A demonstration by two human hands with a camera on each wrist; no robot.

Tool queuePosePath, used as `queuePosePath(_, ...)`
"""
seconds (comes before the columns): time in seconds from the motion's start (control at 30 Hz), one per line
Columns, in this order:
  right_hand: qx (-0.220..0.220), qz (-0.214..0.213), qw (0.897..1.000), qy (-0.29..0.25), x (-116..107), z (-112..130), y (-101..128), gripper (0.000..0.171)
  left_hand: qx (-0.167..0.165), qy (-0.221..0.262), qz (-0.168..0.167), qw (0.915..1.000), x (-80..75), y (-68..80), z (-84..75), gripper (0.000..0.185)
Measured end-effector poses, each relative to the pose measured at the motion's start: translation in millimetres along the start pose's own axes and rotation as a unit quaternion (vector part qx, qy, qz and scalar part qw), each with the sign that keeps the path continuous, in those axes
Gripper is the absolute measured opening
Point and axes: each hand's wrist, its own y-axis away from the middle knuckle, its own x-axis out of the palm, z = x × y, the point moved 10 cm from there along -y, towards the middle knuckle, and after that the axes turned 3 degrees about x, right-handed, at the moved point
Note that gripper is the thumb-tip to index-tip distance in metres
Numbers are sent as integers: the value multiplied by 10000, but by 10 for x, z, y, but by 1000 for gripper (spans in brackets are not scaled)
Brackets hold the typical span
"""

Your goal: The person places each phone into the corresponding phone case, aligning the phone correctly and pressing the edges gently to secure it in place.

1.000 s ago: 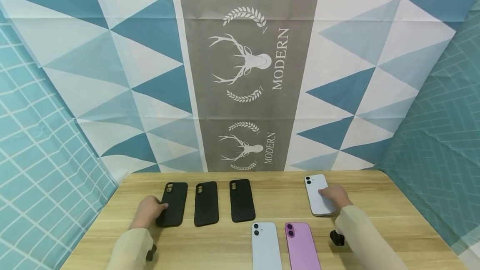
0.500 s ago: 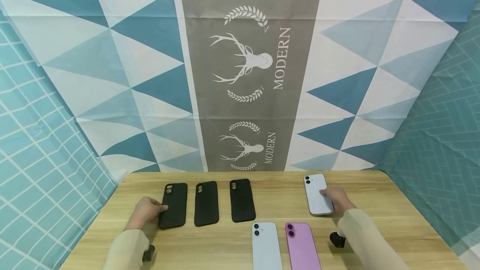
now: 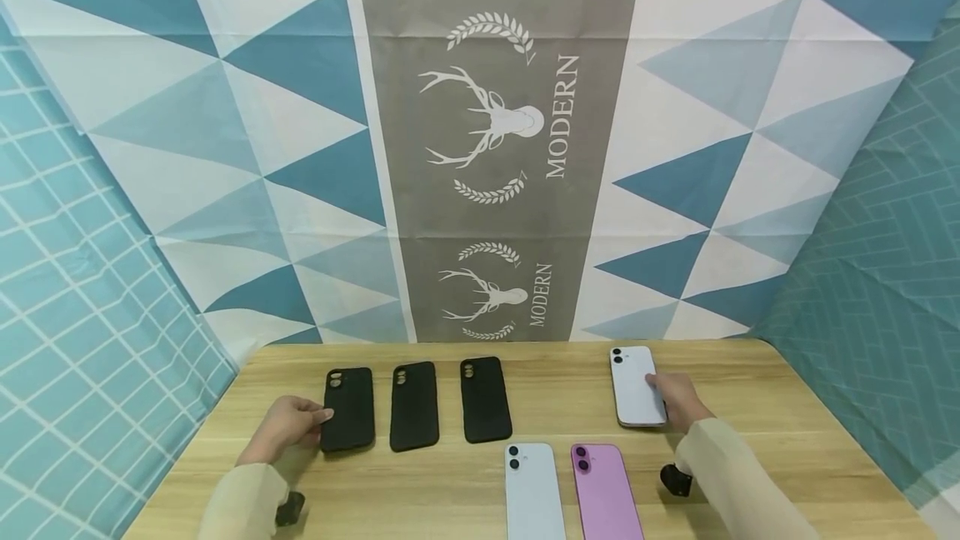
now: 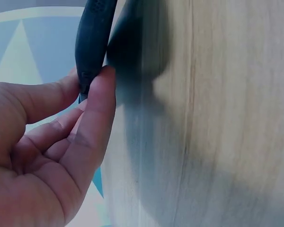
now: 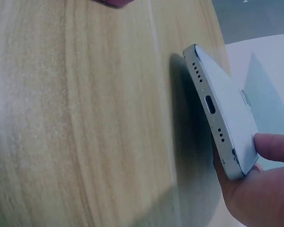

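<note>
My left hand (image 3: 291, 425) pinches the left edge of a black phone case (image 3: 349, 408), the leftmost of a row. In the left wrist view the thumb and forefinger clasp the case (image 4: 92, 45) by its side, and it casts a shadow on the wood. On the right, my right hand (image 3: 681, 400) grips a white phone (image 3: 636, 386) by its right side, thumb on its back. The right wrist view shows this phone (image 5: 222, 109) tilted and raised at one side, its charging port facing the camera and fingers underneath.
Two more black phone cases (image 3: 414, 407) lie beside the first in the row. Nearer the front are another white phone (image 3: 533, 490) and a pink phone (image 3: 606, 490). Everything is on a wooden table (image 3: 420, 494), with a patterned cloth (image 3: 495, 190) hanging behind its back edge.
The left case has turned slightly, straighter now, and my left hand and forearm have shifted a little left and down. The white phone has barely shifted in my right hand.
</note>
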Motion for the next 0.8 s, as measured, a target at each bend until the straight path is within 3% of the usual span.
queuePosePath(0.27,-45,198,9988,-446,3,46,59,59,-39,571,87,9983,57,2,-10,42)
queuePosePath(0.6,-298,566,9941,-873,45,158,247,61,84,1098,211,9937,135,27,-199,46)
queuePosePath(0.8,-342,659,9926,-965,107,212,328,61,192,1135,289,9929,184,59,-328,48)
